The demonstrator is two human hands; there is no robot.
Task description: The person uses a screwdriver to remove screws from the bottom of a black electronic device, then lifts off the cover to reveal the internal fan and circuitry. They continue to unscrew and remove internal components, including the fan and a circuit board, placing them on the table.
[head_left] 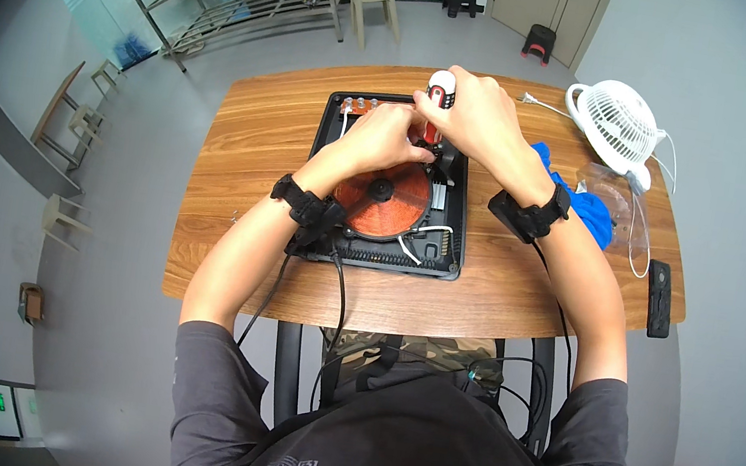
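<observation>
My right hand (pixel 480 119) grips a red, white and black screwdriver (pixel 434 112), held upright at the far side of an opened induction cooker. Bent and closed together, the fingers of my left hand (pixel 385 138) are beside the screwdriver's lower end; what they pinch is hidden. The screwdriver's tip does not show. Below my left hand, the copper coil (pixel 383 201) lies in the black cooker housing (pixel 460 246). White wires (pixel 414 247) run off its near edge. A dark part (pixel 446 162) sits right of the screwdriver, and an orange-brown circuit board (pixel 350 105) at the far left corner.
A white fan (pixel 613 124) with a cable lies at the table's far right. Beside it are a blue cloth (pixel 593 213) and a clear plastic bag (pixel 624 218). A black bar-shaped object (pixel 660 300) rests at the right edge of the wooden table (pixel 249 157). Black cables hang from both wrists.
</observation>
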